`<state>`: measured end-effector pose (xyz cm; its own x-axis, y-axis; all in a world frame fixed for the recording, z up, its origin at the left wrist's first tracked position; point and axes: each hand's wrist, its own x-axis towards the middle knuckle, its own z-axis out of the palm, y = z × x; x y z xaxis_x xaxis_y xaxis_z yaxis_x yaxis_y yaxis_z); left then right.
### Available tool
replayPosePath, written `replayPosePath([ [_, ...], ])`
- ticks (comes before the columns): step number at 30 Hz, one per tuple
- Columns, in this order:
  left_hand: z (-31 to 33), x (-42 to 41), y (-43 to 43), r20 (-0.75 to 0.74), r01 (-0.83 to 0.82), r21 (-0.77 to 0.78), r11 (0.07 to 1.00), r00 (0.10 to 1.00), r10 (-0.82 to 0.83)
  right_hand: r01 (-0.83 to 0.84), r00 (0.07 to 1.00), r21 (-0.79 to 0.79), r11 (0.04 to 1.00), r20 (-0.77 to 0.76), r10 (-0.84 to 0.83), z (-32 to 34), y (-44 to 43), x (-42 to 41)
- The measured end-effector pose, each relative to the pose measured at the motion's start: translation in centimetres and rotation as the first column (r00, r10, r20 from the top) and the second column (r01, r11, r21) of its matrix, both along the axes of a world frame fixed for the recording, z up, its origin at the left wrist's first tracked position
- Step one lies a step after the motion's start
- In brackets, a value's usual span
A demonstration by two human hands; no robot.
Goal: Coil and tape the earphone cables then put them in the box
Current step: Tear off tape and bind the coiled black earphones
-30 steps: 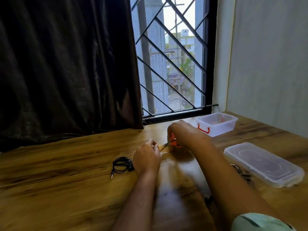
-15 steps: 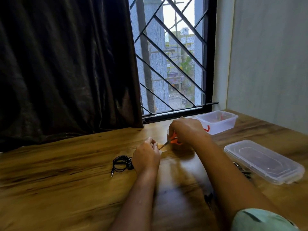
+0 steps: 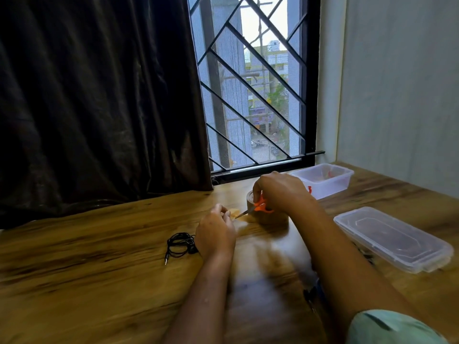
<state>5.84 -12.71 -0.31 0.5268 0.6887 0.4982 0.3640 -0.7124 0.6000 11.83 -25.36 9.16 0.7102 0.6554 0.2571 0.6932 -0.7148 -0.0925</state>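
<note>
Left grip [image 3: 215,234]: fingers curled, pinching the free end of a tan tape strip [image 3: 234,212] low over the table [image 3: 87,281].
Right grip [image 3: 280,192]: clenched through the orange handles of the scissors [image 3: 260,205], blades pointing left with the tip at the tape strip.
Tape roll [image 3: 272,218]: brown, standing on the table under the right grip, partly hidden by it.
Earphone cable [image 3: 180,245]: black, coiled, lying on the table just left of the left grip, plug toward the near edge; taped or not, cannot tell.
Box [image 3: 325,181]: clear, open, far right by the window [image 3: 253,95], orange latch on its front; contents unclear.
Lid [image 3: 392,239]: clear, flat on the table right of the right forearm, apart from the box.
Second dark cable [image 3: 310,294]: beside the right forearm, blurred.
Curtain [image 3: 99,95]: dark, hanging behind the table's left half.
</note>
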Motion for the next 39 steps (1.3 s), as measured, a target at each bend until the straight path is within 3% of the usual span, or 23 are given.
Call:
replayPosePath([
  [7,0.0,0.0,0.0,0.019,-0.006,-0.023,1.0,1.0,0.007,-0.004,1.0,0.003,1.0,-0.018,0.004,-0.3,0.3,0.5],
  [13,0.2,-0.2,0.1,0.123,-0.038,-0.095,0.995,0.991,0.049,0.001,1.0,-0.014,1.0,-0.021,-0.001,-1.1,0.5,1.2],
  [18,0.2,-0.3,0.1,0.166,-0.004,-0.098,0.995,0.986,0.02,-0.062,0.993,0.033,0.998,-0.094,0.065,-0.8,0.9,1.7],
  [25,0.3,-0.2,0.3,0.384,0.057,-0.08,0.995,0.923,-0.022,-0.105,0.972,-0.085,0.991,-0.221,0.085,-0.5,0.5,1.6],
  [32,0.6,-0.3,0.2,0.405,0.051,-0.035,0.998,0.914,-0.032,-0.151,0.932,-0.162,0.975,-0.352,0.086,-0.9,1.3,1.2],
  [39,2.7,-3.1,2.8,0.498,0.325,-0.238,0.915,0.85,-0.173,-0.176,0.931,-0.25,0.952,-0.357,0.079,-2.7,3.3,0.1],
])
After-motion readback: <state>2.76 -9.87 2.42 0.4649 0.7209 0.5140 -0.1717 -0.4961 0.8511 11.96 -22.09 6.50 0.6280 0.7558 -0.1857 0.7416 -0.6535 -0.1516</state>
